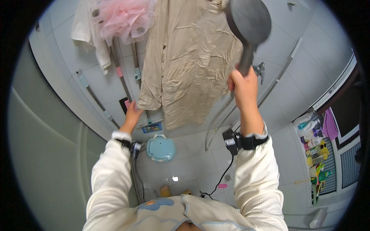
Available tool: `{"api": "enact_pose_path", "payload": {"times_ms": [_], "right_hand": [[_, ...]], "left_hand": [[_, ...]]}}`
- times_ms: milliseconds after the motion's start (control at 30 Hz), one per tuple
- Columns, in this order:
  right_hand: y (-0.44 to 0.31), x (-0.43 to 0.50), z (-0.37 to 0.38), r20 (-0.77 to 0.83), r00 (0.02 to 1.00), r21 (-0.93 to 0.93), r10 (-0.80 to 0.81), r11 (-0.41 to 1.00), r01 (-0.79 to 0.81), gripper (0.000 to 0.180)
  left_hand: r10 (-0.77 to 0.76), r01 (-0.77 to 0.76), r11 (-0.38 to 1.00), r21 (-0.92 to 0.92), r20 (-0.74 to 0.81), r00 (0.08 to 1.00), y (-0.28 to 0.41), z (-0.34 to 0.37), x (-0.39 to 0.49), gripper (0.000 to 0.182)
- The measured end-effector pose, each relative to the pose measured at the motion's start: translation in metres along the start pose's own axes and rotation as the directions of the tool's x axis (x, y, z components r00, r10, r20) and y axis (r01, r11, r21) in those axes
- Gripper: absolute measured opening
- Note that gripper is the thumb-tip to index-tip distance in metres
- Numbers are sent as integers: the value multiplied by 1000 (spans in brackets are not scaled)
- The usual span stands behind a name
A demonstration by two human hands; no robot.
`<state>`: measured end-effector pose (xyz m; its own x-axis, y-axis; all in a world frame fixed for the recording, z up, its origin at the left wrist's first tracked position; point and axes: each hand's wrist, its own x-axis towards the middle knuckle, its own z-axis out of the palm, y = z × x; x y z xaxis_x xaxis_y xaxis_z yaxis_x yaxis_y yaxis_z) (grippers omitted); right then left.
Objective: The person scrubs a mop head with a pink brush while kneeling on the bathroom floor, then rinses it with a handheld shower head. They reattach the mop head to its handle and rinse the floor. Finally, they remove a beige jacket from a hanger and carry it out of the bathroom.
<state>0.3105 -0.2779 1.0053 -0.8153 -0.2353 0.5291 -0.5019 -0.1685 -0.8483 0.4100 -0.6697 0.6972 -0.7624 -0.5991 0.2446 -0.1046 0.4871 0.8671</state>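
My right hand [244, 86] grips the handle of a dark grey shower head [250, 23], raised at the upper right, and its metal hose [216, 132] loops down beneath it. A long beige coat-like garment [190, 66] with a wrinkled, wet-looking surface hangs before me. At its lower left cuff, my left hand [133, 115] touches or holds the sleeve end; the exact hold cannot be told. Pink mesh bath puffs [127, 17] and a white cloth [89, 37] hang to the left of the garment.
Poles [117, 57] lean on the tiled wall behind. A light blue stool [160, 147] stands on the tiled floor. A wall tap [259, 69] is behind my right hand. Bottles [312, 135] line a ledge at right, near a purple cloth [330, 124]. A pink object [222, 186] lies by a drain.
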Motion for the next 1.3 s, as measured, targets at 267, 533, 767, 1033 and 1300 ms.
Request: {"api": "enact_pose_path", "payload": {"times_ms": [267,533,767,1033,1300], "right_hand": [[69,-27,84,211,950,-205,232,960,-189,20],[162,-107,133,292,720,-178,629,776,-606,37],[128,-32,144,186,932,43,311,945,-324,27],[156,-67,133,118,944,-295,308,919,-262,19],[176,-102,71,42,909,-275,415,879,-389,18]], "left_hand": [[-97,96,995,-11,-97,991,23,48,55,65],[-490,420,866,-273,-288,823,-16,97,41,61],[-689,508,287,-812,194,698,-42,74,58,59],[-697,534,332,-778,179,695,-66,50,68,28],[-602,764,132,-632,561,568,22,157,-37,40]]}}
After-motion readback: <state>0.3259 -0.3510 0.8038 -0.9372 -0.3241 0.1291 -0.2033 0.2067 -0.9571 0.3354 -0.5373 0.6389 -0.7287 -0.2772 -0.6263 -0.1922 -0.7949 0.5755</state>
